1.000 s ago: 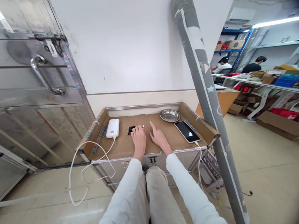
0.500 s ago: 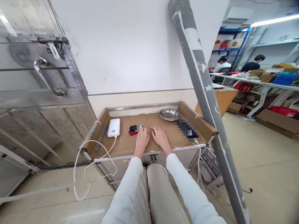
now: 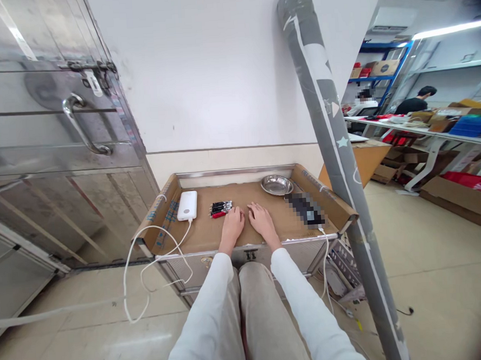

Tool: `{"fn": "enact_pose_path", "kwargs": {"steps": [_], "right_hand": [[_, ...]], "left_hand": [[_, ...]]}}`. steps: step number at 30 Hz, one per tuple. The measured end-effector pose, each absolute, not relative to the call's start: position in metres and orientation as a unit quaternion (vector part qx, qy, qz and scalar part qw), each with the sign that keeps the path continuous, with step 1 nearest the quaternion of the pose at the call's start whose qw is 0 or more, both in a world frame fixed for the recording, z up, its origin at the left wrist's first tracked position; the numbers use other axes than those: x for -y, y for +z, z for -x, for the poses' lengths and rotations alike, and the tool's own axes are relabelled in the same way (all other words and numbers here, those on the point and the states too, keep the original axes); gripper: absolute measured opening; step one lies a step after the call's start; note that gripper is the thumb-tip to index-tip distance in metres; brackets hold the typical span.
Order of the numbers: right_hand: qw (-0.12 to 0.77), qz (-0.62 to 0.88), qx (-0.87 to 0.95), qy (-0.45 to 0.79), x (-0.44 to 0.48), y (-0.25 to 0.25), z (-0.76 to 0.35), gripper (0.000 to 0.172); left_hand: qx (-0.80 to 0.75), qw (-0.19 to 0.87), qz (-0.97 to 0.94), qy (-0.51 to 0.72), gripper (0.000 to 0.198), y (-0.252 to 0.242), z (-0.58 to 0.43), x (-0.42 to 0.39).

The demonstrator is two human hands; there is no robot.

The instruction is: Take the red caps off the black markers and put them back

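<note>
My left hand [image 3: 233,224] lies flat on the brown cardboard-lined table top [image 3: 203,234], fingers stretched out, holding nothing. My right hand [image 3: 260,220] rests flat beside it, open too, the two hands nearly touching. Just beyond and left of my left fingertips sits a small bundle of black and red pens [image 3: 220,208]. A white power bank [image 3: 187,205] lies further left with a white cable [image 3: 148,267] hanging off the table edge. A round metal dish [image 3: 276,185] stands at the back right, and a phone [image 3: 306,210] lies at the right.
A grey rolled mat with star prints [image 3: 331,136] leans at the table's right corner. A steel door with a handle [image 3: 82,127] stands on the left. Behind at the right, people sit at long tables with boxes [image 3: 465,125]. My knees are under the table front.
My left hand has let go of the pens and drawn back to the right. Both hands now lie flat side by side, nearer the table's front edge. The pens stay in place.
</note>
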State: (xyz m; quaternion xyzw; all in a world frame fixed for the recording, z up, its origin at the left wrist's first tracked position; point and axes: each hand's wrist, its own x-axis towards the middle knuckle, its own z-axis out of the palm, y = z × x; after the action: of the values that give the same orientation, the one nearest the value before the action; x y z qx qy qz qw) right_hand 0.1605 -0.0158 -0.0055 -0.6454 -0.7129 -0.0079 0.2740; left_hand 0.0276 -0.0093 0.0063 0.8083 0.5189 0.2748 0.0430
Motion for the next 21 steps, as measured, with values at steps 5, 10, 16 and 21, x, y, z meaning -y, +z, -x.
{"fn": "enact_pose_path", "kwargs": {"steps": [5,10,16,21], "right_hand": [[0.278,0.644,0.713,-0.010,0.016,-0.006,-0.161,0.037],[0.282,0.644,0.712,-0.002,0.016,-0.005,-0.161,0.037],[0.289,0.640,0.712,0.006,0.018,-0.004,-0.160,0.038],[0.313,0.584,0.749,0.016,0.020,0.001,-0.163,0.044]], "left_hand": [[-0.513,0.010,-0.812,0.279,0.014,0.006,-0.028,0.009],[-0.630,-0.099,-0.713,0.291,0.023,0.012,-0.030,0.016],[-0.691,-0.148,-0.655,0.269,0.034,0.005,-0.029,0.021],[-0.627,-0.127,-0.737,0.220,0.032,0.004,-0.027,0.019]]}}
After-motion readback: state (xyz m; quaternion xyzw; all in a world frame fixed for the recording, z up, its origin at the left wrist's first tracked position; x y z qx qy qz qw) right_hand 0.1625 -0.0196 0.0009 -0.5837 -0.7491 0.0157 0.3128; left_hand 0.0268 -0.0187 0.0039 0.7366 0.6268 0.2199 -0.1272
